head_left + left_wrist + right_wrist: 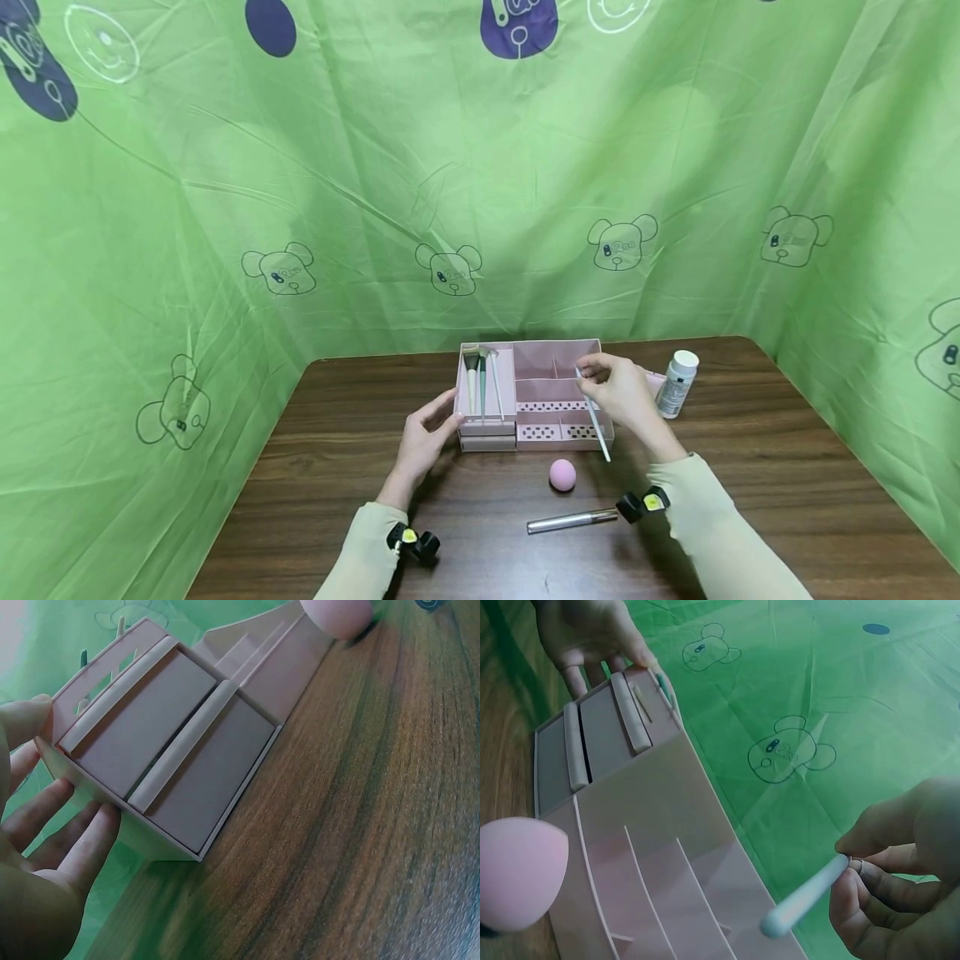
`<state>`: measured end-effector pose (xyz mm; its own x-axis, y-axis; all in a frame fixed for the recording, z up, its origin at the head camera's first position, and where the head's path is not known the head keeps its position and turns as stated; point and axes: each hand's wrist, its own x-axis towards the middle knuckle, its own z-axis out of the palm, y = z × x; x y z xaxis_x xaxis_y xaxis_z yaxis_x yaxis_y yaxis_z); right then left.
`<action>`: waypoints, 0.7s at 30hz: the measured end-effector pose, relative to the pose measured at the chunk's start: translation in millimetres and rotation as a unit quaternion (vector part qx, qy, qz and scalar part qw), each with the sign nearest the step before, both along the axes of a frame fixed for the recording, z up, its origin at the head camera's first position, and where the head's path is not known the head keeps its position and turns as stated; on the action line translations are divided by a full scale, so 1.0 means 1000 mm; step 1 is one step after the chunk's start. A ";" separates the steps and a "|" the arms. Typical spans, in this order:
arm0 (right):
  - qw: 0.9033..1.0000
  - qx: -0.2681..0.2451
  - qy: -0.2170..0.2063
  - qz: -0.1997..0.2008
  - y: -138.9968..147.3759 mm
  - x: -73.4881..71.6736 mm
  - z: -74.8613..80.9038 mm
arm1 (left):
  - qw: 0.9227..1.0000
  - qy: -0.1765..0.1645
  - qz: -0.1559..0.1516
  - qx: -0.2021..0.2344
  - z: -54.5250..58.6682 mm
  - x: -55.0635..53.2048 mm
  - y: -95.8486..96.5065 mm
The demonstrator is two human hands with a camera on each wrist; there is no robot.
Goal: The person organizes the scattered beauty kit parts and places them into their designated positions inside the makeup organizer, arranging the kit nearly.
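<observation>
A pink cosmetics organizer [534, 352] stands on the table, with two stacked drawers [146, 724] at its left front. Several makeup brushes [482, 383] stand in its upper left section. My left hand [422, 439] rests against the organizer's left side; in the left wrist view its thumb touches the upper front corner and its fingers lie along the side wall. Above the right compartments, my right hand [621, 392] pinches a slim pale makeup brush [806, 896] near one end. Its rounded handle end points down toward the front, and the fingers hide its other end.
In front of the organizer lies a pink makeup sponge [562, 475]. Nearer me is a silver tube [572, 522]. A white bottle [677, 384] stands right of the organizer, beside a partly hidden pink item [655, 382]. Green cloth [450, 192] hangs behind the wooden table [337, 467].
</observation>
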<state>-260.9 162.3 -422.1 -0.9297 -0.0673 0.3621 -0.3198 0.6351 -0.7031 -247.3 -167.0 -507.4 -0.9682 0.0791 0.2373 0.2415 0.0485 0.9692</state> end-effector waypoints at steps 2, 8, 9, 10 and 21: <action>1.000 0.004 0.003 -0.006 -0.003 -0.001 0.002 | 1.000 -0.001 -0.003 -0.005 0.007 0.004 0.001; 1.000 0.008 0.000 -0.009 -0.013 -0.003 0.006 | 1.000 -0.002 -0.002 -0.005 0.017 0.010 0.003; 1.000 0.008 -0.001 -0.009 -0.014 -0.004 0.006 | 1.000 0.000 -0.001 -0.005 0.017 0.010 0.003; 1.000 0.007 -0.001 -0.008 -0.016 -0.005 0.007 | 1.000 0.001 -0.001 -0.005 0.017 0.010 0.003; 1.000 -0.009 -0.008 -0.001 -0.032 -0.011 0.013 | 1.000 -0.001 -0.004 -0.011 0.019 0.012 0.002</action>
<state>-271.8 130.4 -408.8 -0.9354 -0.0586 0.3486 -0.3071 0.6234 -0.7191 -235.5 -164.7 -488.0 -0.9678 0.0928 0.2341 0.2407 0.0681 0.9682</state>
